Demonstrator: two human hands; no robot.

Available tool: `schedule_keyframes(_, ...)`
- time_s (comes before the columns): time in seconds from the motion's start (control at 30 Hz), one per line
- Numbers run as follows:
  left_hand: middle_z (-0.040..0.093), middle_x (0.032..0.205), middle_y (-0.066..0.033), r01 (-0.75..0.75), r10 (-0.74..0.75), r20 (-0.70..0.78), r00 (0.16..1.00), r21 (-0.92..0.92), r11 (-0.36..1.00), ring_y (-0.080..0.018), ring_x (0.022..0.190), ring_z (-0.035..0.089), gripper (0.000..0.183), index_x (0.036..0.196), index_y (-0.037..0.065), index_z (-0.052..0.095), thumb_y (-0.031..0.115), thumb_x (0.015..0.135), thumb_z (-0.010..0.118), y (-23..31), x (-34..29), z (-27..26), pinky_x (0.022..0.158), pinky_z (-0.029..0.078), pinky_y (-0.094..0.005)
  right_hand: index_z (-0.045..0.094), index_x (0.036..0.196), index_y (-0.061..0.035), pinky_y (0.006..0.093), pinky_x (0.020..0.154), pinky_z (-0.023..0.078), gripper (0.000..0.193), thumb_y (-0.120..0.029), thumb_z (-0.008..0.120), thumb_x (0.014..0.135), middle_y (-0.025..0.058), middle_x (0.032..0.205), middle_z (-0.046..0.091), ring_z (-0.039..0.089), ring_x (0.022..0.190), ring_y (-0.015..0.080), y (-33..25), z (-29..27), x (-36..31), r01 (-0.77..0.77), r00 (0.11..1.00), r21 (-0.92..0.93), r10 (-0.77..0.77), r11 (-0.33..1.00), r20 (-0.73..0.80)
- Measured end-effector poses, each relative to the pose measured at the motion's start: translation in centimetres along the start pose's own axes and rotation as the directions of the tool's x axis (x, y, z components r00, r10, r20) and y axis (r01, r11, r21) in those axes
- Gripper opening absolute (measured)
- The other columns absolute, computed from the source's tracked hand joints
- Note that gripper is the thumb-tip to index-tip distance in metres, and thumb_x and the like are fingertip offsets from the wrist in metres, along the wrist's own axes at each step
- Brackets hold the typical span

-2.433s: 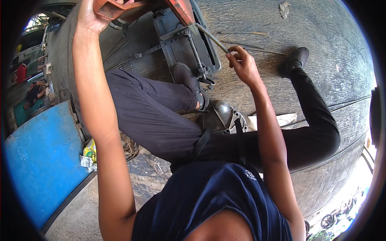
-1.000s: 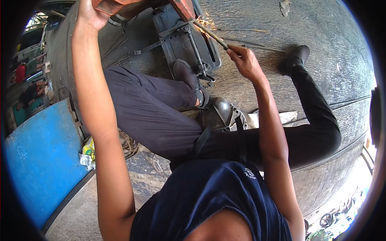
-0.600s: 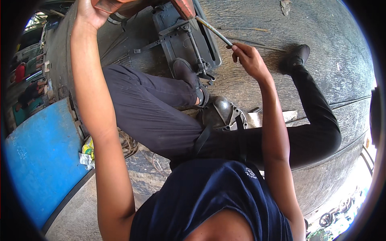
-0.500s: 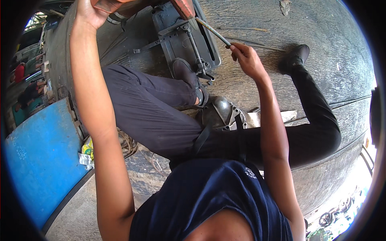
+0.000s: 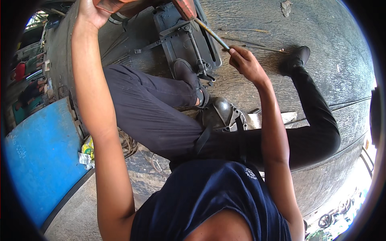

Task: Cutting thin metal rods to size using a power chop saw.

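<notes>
My left hand (image 5: 91,11) reaches up to the top edge and presses on a reddish-orange metal part (image 5: 116,5) that is cut off by the frame. My right hand (image 5: 246,64) grips the lower end of a thin metal rod (image 5: 212,34). The rod slants up and left, and its tip meets a red piece (image 5: 184,8) at the top. Below the rod lies a black metal frame with a bracket (image 5: 189,40) on the dark ground. My legs in dark trousers (image 5: 161,116) stretch out under both arms.
A rounded dark metal cover (image 5: 222,114) lies between my legs. A blue panel (image 5: 38,156) stands at the lower left, with crumpled scraps (image 5: 87,152) beside it. My shoe (image 5: 296,59) rests on the grey planked ground (image 5: 321,36). Small wheels (image 5: 335,213) show at the lower right.
My right hand has lifted the rod from a lower spot up to the red piece, with sparks a second ago, then drawn slightly back. My left hand stays up.
</notes>
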State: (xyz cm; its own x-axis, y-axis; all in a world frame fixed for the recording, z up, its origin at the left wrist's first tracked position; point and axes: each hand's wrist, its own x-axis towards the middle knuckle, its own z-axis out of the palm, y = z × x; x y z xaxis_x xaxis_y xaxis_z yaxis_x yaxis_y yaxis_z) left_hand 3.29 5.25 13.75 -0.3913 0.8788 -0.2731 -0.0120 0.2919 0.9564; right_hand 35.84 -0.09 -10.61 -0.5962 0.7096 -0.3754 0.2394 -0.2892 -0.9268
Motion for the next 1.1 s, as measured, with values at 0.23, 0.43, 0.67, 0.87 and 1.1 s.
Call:
schedule_keyframes(0.23, 0.059, 0.075, -0.0097, -0.039, 0.038, -0.019, 0.999, -0.017, 0.999, -0.0171, 0.055, 0.059, 0.054, 0.113, 0.000, 0.055, 0.045, 0.085, 0.062, -0.2, -0.2, 0.2, 0.059, 0.056, -0.0322, 0.059, 0.118, -0.0056, 0.0350, 0.076, 0.047, 0.027, -0.022, 0.061, 0.097, 0.0073, 0.075, 0.065, 0.060, 0.078, 0.0161, 0.8, 1.0, 1.0, 0.186, 0.960, -0.185, -0.219, 0.965, -0.176)
schedule_keyframes(0.43, 0.059, 0.075, -0.0100, -0.025, 0.025, -0.021, 0.999, -0.037, 0.999, -0.0172, 0.055, 0.060, 0.053, 0.114, 0.000, 0.055, 0.045, 0.085, 0.062, -0.1, -0.1, 0.2, 0.058, 0.057, -0.0312, 0.059, 0.113, -0.0053, 0.0353, 0.074, 0.046, 0.024, -0.019, 0.064, 0.094, 0.0076, 0.077, 0.066, 0.057, 0.076, 0.0154, 0.0, 1.0, 0.6, 0.241, 0.950, -0.194, -0.272, 0.951, -0.155)
schedule_keyframes(0.67, 0.060, 0.073, -0.0109, -0.041, 0.042, 0.039, 0.998, -0.029, 0.999, -0.0167, 0.053, 0.060, 0.050, 0.110, 0.000, 0.055, 0.044, 0.086, 0.060, -0.2, 0.4, -0.5, 0.054, 0.055, -0.0300, 0.059, 0.113, -0.0048, 0.0283, 0.063, 0.040, 0.025, -0.020, 0.063, 0.095, 0.0010, 0.071, 0.059, 0.045, 0.065, 0.0086, -1.4, 0.5, -0.7, 0.102, 0.993, 0.024, -0.101, 0.994, -0.055)
schedule_keyframes(0.87, 0.061, 0.073, -0.0106, -0.026, 0.026, 0.001, 1.000, -0.036, 0.999, -0.0174, 0.054, 0.060, 0.049, 0.108, 0.001, 0.057, 0.043, 0.086, 0.061, -0.1, 0.1, -0.1, 0.055, 0.056, -0.0306, 0.062, 0.118, -0.0023, 0.0267, 0.062, 0.042, 0.029, -0.022, 0.060, 0.097, 0.0007, 0.072, 0.061, 0.049, 0.066, 0.0072, -0.5, 0.4, 0.2, 0.098, 0.993, 0.072, -0.092, 0.993, -0.077)
schedule_keyframes(1.1, 0.062, 0.074, -0.0109, -0.034, 0.032, -0.051, 0.998, -0.022, 0.999, -0.0184, 0.055, 0.061, 0.050, 0.108, 0.001, 0.058, 0.045, 0.084, 0.062, -0.2, -0.1, 0.2, 0.061, 0.057, -0.0334, 0.064, 0.121, 0.0000, 0.0292, 0.063, 0.044, 0.034, -0.025, 0.058, 0.098, 0.0011, 0.071, 0.059, 0.050, 0.066, 0.0099, 0.3, 1.1, 0.9, 0.092, 0.986, -0.115, -0.107, 0.989, -0.132)
